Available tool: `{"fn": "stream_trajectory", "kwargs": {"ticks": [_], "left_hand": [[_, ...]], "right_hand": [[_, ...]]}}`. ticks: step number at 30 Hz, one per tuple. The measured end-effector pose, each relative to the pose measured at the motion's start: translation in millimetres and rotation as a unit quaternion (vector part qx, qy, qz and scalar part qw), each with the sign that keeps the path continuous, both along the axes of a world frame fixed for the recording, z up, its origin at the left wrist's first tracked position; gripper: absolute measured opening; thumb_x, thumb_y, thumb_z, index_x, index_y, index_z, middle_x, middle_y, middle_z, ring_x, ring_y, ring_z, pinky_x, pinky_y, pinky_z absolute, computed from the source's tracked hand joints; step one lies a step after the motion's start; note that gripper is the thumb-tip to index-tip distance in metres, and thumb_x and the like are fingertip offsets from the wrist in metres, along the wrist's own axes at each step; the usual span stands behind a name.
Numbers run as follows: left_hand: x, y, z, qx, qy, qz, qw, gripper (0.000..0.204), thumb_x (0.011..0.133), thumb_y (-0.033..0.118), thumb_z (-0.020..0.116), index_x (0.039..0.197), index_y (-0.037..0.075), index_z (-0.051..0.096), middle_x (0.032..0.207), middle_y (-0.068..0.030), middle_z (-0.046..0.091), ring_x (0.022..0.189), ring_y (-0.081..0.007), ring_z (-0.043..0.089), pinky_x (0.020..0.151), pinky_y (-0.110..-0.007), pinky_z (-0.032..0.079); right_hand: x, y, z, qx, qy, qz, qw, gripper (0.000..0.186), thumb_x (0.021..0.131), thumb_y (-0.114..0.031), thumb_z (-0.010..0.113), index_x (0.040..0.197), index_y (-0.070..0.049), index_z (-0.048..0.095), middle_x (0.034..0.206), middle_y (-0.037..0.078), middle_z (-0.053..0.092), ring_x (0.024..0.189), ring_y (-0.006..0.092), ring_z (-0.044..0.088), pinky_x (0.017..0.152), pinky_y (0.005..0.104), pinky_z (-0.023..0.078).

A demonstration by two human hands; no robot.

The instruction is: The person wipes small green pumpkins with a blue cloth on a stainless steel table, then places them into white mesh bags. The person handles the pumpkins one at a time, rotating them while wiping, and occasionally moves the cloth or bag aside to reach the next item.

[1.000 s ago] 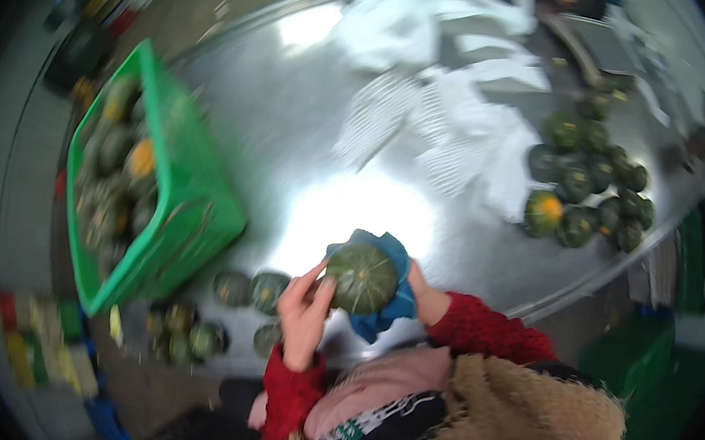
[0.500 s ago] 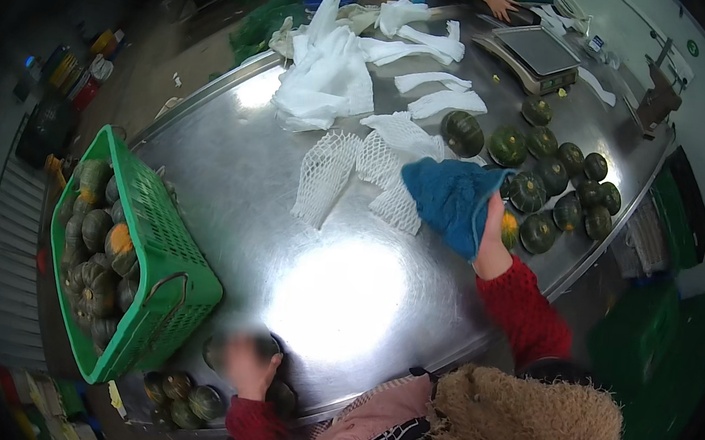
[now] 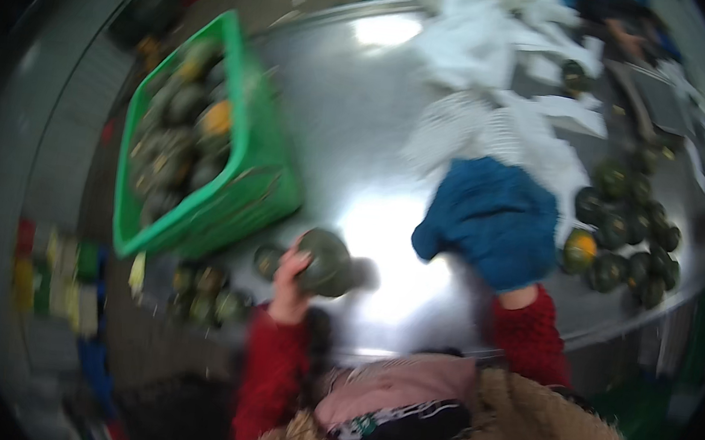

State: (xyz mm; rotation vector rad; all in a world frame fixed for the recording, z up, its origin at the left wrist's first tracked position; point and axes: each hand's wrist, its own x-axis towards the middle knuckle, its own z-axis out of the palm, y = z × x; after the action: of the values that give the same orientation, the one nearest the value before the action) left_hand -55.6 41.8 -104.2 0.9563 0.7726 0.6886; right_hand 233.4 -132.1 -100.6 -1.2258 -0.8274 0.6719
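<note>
A round dark green pumpkin (image 3: 329,264) is lifted off the steel table near its front edge, and my left hand (image 3: 287,284) is closed around its left side. A blue cloth (image 3: 494,222) lies bunched over my right hand (image 3: 520,297), which carries it above the table. Only the wrist edge of that hand shows; its fingers are hidden under the cloth. Motion blurs much of the picture. Another small pumpkin (image 3: 266,261) rests on the table just left of my left hand.
A green crate (image 3: 266,185) full of pumpkins stands on the left. More pumpkins (image 3: 613,230) cluster at the right, several (image 3: 206,303) at the lower left. White foam net sleeves (image 3: 465,47) lie at the back, near a scale (image 3: 659,99) and another person's arm (image 3: 629,39).
My left hand has raised the pumpkin from the table. My right hand has drawn the blue cloth away from the right-hand pumpkins, nearer to me. The view has swung left.
</note>
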Motion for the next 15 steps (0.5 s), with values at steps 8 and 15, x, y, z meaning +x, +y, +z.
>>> {"fn": "stream_trajectory", "kwargs": {"ticks": [8, 15], "left_hand": [[58, -72, 6, 0.008, -0.110, 0.025, 0.994, 0.041, 0.092, 0.026, 0.053, 0.122, -0.002, 0.052, 0.111, -0.0120, 0.062, 0.102, -0.0214, 0.060, 0.093, -0.033, 0.046], [63, -92, 66, 0.455, 0.238, 0.045, 0.857, 0.073, 0.061, 0.029, 0.081, 0.122, 0.003, 0.050, 0.114, -0.0176, 0.054, 0.098, -0.0324, 0.058, 0.085, -0.040, 0.049]], "right_hand": [[-97, 50, 8, 0.129, -0.302, 0.063, 0.942, 0.066, 0.084, -0.030, 0.066, 0.136, 0.001, 0.039, 0.132, 0.014, 0.049, 0.120, 0.0256, 0.049, 0.103, 0.0367, 0.038], [-110, 44, -57, 0.021, 0.430, 0.286, 0.856, 0.053, 0.092, -0.028, 0.055, 0.136, -0.002, 0.039, 0.129, 0.010, 0.051, 0.117, 0.0198, 0.051, 0.098, 0.0341, 0.043]]}}
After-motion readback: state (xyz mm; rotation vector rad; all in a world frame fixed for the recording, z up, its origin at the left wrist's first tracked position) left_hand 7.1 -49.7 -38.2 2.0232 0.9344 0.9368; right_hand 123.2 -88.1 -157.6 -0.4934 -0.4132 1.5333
